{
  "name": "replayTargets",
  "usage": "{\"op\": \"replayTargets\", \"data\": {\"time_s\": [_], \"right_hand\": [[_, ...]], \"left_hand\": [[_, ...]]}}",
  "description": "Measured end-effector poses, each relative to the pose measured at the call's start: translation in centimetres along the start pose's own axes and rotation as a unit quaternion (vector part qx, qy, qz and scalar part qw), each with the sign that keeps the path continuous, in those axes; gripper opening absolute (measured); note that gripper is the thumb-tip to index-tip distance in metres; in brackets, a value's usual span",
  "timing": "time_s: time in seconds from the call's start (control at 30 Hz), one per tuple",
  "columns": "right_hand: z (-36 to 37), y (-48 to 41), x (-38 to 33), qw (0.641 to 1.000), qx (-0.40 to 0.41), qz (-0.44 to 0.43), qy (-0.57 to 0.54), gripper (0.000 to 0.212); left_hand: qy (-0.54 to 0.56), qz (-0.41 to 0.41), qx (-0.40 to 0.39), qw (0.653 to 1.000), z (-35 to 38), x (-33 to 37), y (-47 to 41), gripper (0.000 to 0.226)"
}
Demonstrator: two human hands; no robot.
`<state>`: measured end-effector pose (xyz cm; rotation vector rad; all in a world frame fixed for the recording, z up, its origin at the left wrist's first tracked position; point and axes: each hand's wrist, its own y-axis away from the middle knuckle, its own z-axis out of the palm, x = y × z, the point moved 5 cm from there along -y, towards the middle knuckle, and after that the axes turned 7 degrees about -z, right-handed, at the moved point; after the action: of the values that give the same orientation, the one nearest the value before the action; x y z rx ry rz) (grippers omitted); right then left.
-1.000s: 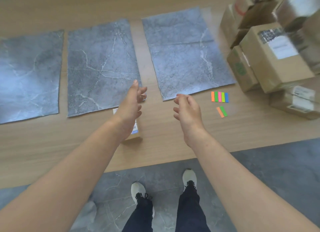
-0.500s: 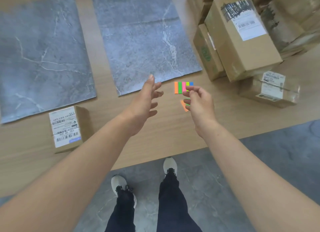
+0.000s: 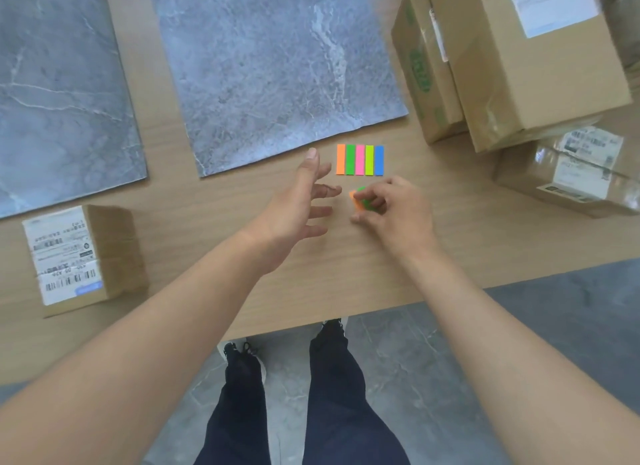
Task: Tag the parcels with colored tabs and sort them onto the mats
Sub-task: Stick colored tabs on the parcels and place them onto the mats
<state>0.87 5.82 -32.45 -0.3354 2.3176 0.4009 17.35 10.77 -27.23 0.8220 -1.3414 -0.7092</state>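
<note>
left hand (image 3: 294, 208): fingers spread wide, held nothing, above table (image 3: 207, 222)
right hand (image 3: 394, 211): fingers curled, pinched loose tabs (image 3: 360, 199), orange and green
tab strip (image 3: 360, 159): just beyond hands, beside mat (image 3: 277, 66) edge
parcel (image 3: 83, 256): far left, beside mats

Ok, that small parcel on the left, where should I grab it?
Across its two long walls, from above: the parcel sits label up with bare table either side. The left hand is open and nearer; the right hand pinches tabs.
</note>
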Motion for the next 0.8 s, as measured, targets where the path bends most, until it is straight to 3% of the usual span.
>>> {"op": "replayTargets", "data": {"time_s": [0.23,0.43,0.67,0.8], "right_hand": [[-0.5,-0.3,0.5,0.997,0.024,-0.010,-0.070,0.026],[-0.6,-0.3,0.1,0.996,0.036,-0.079,-0.014,0.012],[-0.5,1.0,-0.8,0.979,0.058,-0.168,0.101,0.008],[-0.1,1.1,-1.0,0.972,0.045,-0.182,0.138,0.027]], "left_hand": [[0.007,0.005,0.037,0.999,-0.7,0.1,-0.3,0.062],[-0.008,0.033,0.072,0.997,-1.1,-0.2,0.3,0.054],[-0.178,0.147,0.131,0.964,-1.4,-0.6,0.8,0.029],[-0.235,0.171,0.144,0.946,-1.0,-0.8,1.0,0.019]]}}
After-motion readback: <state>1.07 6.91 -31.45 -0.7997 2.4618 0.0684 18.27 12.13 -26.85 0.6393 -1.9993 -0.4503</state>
